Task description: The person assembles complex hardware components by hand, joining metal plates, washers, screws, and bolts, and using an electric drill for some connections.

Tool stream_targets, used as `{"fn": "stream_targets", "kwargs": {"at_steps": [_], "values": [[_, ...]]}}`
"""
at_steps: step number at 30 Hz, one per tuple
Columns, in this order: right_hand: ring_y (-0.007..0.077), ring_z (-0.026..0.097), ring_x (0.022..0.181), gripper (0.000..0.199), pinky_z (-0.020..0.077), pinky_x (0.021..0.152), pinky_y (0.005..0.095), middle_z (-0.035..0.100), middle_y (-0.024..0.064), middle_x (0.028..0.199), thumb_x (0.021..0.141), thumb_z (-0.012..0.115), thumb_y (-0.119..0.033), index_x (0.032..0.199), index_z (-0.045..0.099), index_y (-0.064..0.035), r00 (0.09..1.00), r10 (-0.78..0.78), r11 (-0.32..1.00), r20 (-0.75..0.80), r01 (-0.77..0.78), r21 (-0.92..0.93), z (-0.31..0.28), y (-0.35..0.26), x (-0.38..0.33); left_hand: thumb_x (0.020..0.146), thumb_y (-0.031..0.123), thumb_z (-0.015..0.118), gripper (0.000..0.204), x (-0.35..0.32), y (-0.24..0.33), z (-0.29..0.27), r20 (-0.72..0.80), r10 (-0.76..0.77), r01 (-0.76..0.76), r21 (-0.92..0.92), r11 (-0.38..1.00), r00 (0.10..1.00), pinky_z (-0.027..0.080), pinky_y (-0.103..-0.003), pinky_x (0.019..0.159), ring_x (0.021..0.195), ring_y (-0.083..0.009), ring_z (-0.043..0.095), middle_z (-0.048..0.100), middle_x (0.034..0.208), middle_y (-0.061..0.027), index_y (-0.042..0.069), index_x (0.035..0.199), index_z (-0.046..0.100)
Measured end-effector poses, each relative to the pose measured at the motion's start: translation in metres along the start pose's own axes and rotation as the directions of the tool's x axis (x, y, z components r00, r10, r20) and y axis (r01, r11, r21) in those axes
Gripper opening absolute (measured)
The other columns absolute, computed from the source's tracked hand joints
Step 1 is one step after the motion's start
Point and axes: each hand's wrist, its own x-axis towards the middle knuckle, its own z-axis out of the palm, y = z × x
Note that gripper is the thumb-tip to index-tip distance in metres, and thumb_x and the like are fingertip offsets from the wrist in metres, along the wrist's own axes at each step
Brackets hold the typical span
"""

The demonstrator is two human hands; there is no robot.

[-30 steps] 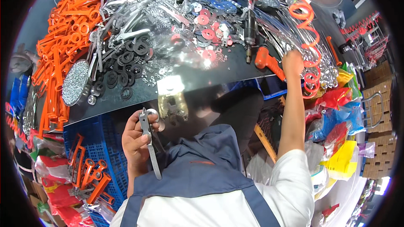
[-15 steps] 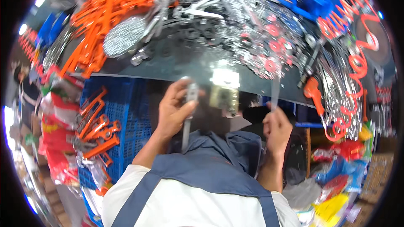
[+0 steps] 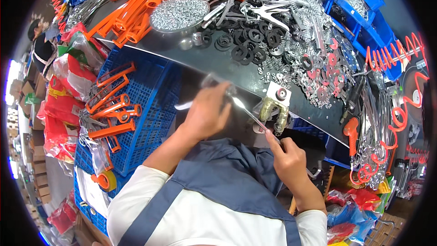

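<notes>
My left hand (image 3: pixel 205 111), smeared by motion, is closed round a silver metal handle (image 3: pixel 183 106). One pale curved end sticks out to the left of the fingers, and a blurred grey part shows above them. My right hand (image 3: pixel 291 159) grips a thin metal rod (image 3: pixel 253 118) slanting up and left. The rod's far tip lies close to the left fingers; whether it touches the handle I cannot tell. Just beyond the rod, a small fixture with a white top plate and worn yellowish jaws (image 3: pixel 276 105) sits at the bench edge.
Orange frames (image 3: pixel 150 7), a bowl of small metal parts (image 3: pixel 180 13), black rings (image 3: pixel 255 45) and silver handles (image 3: pixel 268 11) cover the bench (image 3: pixel 205 57). Blue bins (image 3: pixel 359 0) stand far right. An orange-handled tool (image 3: pixel 351 132) and red coiled hose (image 3: pixel 398 114) are at right; a blue crate (image 3: pixel 150 105) is at left.
The view has swung, and the bench things sit differently in it. The rod has tipped from upright to a leftward slant, its tip now near my left hand. The left hand has turned with the handle.
</notes>
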Motion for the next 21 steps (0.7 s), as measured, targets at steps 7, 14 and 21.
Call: {"fn": "stream_targets", "kwargs": {"at_steps": [7, 14, 21], "values": [[0.0058, 0.05, 0.062, 0.035, 0.0421, 0.056, 0.0228, 0.057, 0.0011, 0.071, 0.086, 0.057, -0.001, 0.121, 0.059, -0.0032, 0.898, 0.382, 0.333, 0.218, -0.354, 0.874, 0.046, -0.006, -0.004, 0.071, 0.011, 0.068, 0.058, 0.029, 0.005, -0.009, 0.226, 0.276, -0.263, -0.086, 0.961, 0.934, 0.042, -0.043, 0.091, 0.094, -0.0368, 0.058, 0.063, 0.097, -0.0188, -0.008, 0.121, 0.047], [0.0088, 0.052, 0.054, 0.025, 0.0417, 0.05, 0.0247, 0.06, 0.0075, 0.073, 0.083, 0.059, -0.002, 0.108, 0.058, 0.0008, 0.8, 0.586, 0.406, -0.129, -0.152, 0.901, 0.043, -0.003, 0.056, 0.076, 0.009, 0.064, 0.048, 0.031, 0.079, -0.034, 0.305, 0.554, -0.616, 0.166, 0.77, 0.775, 0.032, -0.053, 0.101, 0.111, -0.0308, 0.055, 0.056, 0.123, -0.016, 0.003, 0.122, 0.051], [0.0052, 0.053, 0.059, 0.023, 0.0418, 0.052, 0.0187, 0.06, 0.0022, 0.079, 0.086, 0.064, -0.009, 0.105, 0.057, 0.0002, 0.909, 0.384, -0.195, 0.164, -0.094, 0.976, 0.015, -0.003, 0.028, 0.062, 0.009, 0.08, 0.034, 0.038, 0.034, -0.083, 0.543, 0.177, 0.023, -0.341, 0.94, 0.821, 0.046, -0.028, 0.059, 0.068, -0.0195, 0.064, 0.066, 0.077, -0.0089, -0.001, 0.091, 0.067]]}}
